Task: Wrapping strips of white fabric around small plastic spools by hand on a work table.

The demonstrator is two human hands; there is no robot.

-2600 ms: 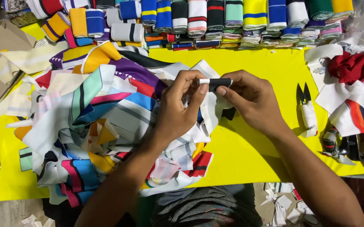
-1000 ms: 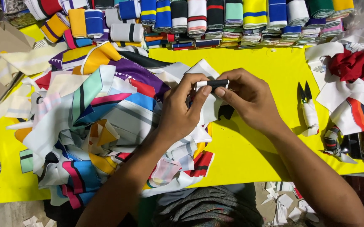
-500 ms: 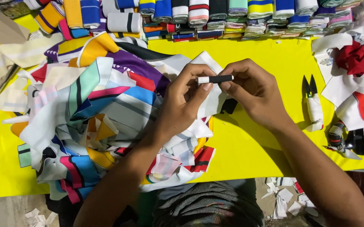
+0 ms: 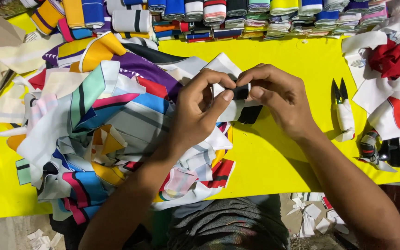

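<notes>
A small folded strip of cloth, black with a white edge, is held between the two hands above the desk, which is covered in bright yellow. The left hand is closed on the strip's left end, with the thumb pressed against its black part and the fingers curled over the top. The right hand is closed on the strip's right end, pinching it between thumb and forefinger. The two hands are almost touching at the strip.

Just below the strip, a white piece of cloth and a black scrap are seen lying on the desk. Under the left forearm, a large loose pile of striped and coloured cloth pieces is spread over the left half of the desk. Along the far edge, a row of rolled and folded striped bands is laid side by side. To the right of the right hand, well apart from it, a pair of thread snips with black blades and a white grip is lying on the yellow surface. Further right, a heap of white and red cloth is piled at the desk's edge. Small white scraps are scattered on the floor near the person's lap.
</notes>
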